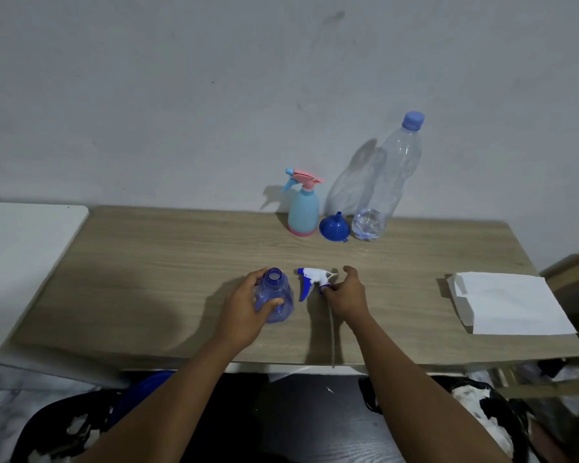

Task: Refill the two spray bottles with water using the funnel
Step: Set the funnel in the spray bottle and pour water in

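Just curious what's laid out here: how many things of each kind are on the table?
Spray bottles: 2, translucent blue plastic bottle, light-blue-and-pink plastic bottle
Clear plastic water bottle: 1
Blue plastic funnel: 1
White-and-blue trigger spray head: 1
White folded paper: 1
Total: 6

Uncapped blue bottle (276, 285) in left hand (244, 309), sprayer head (313, 277) in right hand (346, 294)

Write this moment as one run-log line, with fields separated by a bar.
left hand: holds open blue bottle | right hand: pinches detached sprayer head | funnel: untouched, beside water bottle
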Available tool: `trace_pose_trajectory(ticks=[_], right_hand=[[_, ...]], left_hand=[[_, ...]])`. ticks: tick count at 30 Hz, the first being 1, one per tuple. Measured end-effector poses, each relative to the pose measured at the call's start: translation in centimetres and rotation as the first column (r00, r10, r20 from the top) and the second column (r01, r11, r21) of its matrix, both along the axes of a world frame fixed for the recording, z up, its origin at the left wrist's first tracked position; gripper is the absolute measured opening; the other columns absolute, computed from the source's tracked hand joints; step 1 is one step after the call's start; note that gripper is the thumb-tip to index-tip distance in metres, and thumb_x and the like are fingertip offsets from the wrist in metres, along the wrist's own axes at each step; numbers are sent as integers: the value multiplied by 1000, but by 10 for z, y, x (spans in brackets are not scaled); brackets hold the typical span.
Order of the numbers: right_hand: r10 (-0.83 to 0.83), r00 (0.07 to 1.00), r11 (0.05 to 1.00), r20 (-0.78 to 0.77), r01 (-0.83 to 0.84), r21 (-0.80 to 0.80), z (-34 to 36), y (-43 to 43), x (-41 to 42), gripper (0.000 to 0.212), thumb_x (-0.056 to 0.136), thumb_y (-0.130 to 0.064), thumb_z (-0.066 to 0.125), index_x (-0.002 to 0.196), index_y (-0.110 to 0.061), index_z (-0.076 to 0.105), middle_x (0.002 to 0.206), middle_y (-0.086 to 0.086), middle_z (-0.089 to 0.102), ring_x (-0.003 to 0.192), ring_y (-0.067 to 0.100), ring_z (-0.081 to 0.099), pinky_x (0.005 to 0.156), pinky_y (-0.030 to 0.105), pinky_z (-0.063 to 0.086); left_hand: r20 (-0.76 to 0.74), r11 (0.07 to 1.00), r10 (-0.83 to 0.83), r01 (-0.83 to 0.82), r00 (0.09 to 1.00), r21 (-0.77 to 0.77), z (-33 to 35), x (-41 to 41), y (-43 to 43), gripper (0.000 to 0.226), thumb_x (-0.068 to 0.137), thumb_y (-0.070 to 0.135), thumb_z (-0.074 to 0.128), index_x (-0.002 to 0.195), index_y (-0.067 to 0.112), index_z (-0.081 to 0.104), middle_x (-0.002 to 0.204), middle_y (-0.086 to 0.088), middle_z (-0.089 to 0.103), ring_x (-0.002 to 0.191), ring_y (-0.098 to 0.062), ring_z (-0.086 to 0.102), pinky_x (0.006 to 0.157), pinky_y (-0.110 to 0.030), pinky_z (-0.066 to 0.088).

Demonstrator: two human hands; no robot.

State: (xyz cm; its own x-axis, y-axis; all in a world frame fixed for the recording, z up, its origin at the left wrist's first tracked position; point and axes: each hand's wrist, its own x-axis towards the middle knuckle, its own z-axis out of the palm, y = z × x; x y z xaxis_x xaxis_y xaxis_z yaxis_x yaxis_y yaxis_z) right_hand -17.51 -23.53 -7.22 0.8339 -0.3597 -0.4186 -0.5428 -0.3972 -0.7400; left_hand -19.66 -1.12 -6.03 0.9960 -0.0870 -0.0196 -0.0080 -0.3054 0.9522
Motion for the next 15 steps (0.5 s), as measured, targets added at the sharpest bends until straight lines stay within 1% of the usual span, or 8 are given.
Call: trace_pose_trajectory(ticks=[2, 6, 8, 9, 10, 12, 15], right_hand=[[-10, 1000, 1000, 7, 10, -1, -5, 1, 0, 74, 88, -10, 73, 148, -9, 31, 137, 20, 56, 123, 31, 56, 89, 27, 43], [-12, 1000, 1000, 21, 12, -5, -12, 1, 1, 70, 88, -11, 72, 146, -9, 33, 132, 18, 60, 117, 28, 59, 84, 24, 43], [7, 999, 1000, 34, -7, -5, -14, 0, 1, 72, 87, -15, 74, 146, -11, 34, 126, 17, 63, 106, 24, 62, 76, 17, 44], [12, 998, 1000, 54, -12, -11, -12, -1, 1, 73, 86, -18, 75, 145, -11, 35, 121, 16, 65, 98, 20, 61, 69, 13, 43], [4, 997, 1000, 77, -2, -24, -12, -3, 2, 71, 85, -20, 76, 144, -11, 37, 115, 14, 65, 92, 17, 60, 64, 12, 41], [-44, 990, 998, 136, 49, -35, -8, -8, 7, 60, 88, -27, 73, 138, -11, 44, 104, 9, 65, 83, 13, 60, 64, 17, 42], [-114, 974, 993, 198, 119, -16, 0, -16, 30, 44, 93, -32, 66, 129, -11, 51, 89, -2, 60, 71, 4, 57, 60, 14, 42]], left_hand=[[1, 1000, 1, -1, 1000, -9, 1, 0, -1, 57, 76, 7, 82, 119, 35, 57, 114, 21, 65, 108, 0, 62, 94, -36, 55], [-11, 1000, -2, 2, 1000, -2, 1, 0, 0, 59, 77, 10, 82, 120, 41, 56, 116, 23, 65, 111, -2, 61, 96, -38, 55], [-5, 1000, -3, 3, 1000, 4, 1, 0, 0, 60, 77, 11, 82, 119, 44, 55, 115, 26, 64, 112, -2, 61, 96, -40, 55], [-1, 1000, -6, 6, 1000, 13, 3, 0, 0, 61, 77, 11, 82, 119, 46, 55, 115, 28, 63, 111, -1, 61, 96, -40, 54], [3, 1000, -11, 11, 1000, 23, 4, 1, 1, 61, 77, 11, 82, 118, 47, 54, 115, 29, 62, 111, 0, 61, 96, -40, 54], [-1, 999, -18, 18, 1000, 35, 5, 2, 0, 61, 78, 13, 82, 118, 49, 53, 116, 30, 62, 111, 0, 61, 96, -41, 54], [3, 999, -9, 9, 1000, 31, 4, 6, 0, 59, 78, 12, 82, 120, 45, 56, 119, 25, 63, 113, -3, 61, 97, -45, 54]])
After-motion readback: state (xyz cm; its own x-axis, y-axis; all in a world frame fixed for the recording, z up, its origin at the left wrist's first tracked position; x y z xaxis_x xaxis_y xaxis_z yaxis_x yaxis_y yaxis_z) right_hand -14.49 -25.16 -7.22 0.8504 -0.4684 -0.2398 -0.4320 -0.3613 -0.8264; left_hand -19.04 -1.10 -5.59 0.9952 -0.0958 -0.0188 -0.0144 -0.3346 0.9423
